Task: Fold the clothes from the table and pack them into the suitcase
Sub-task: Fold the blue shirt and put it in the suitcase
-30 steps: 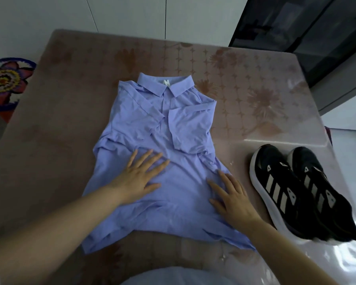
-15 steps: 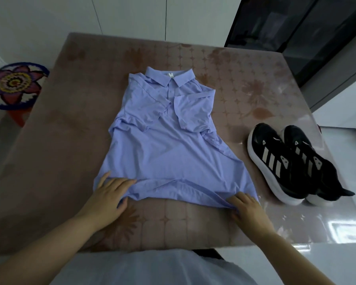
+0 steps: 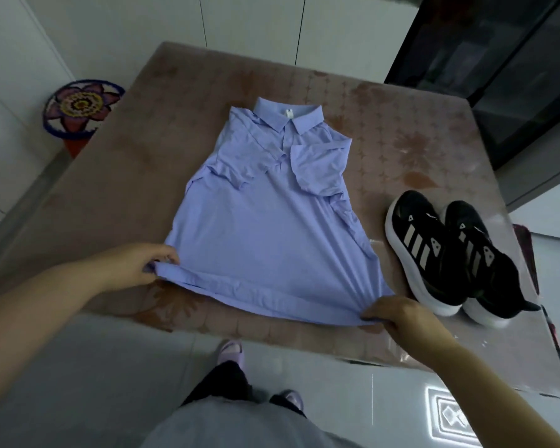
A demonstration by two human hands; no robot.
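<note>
A light blue polo shirt (image 3: 265,227) lies face up on the brown patterned table (image 3: 136,176), collar at the far end, both short sleeves folded in over the chest. My left hand (image 3: 146,263) pinches the shirt's near left hem corner. My right hand (image 3: 398,313) grips the near right hem corner. The hem is stretched between them near the table's front edge. No suitcase is in view.
A pair of black sneakers (image 3: 446,253) with white soles stands on the table just right of the shirt. A round flower-patterned stool (image 3: 78,106) sits on the floor at the left. A dark glass cabinet (image 3: 498,59) stands behind at the right.
My hands slid from the middle of the shirt down to its hem and took hold of both near corners. The view pulled back from the table.
</note>
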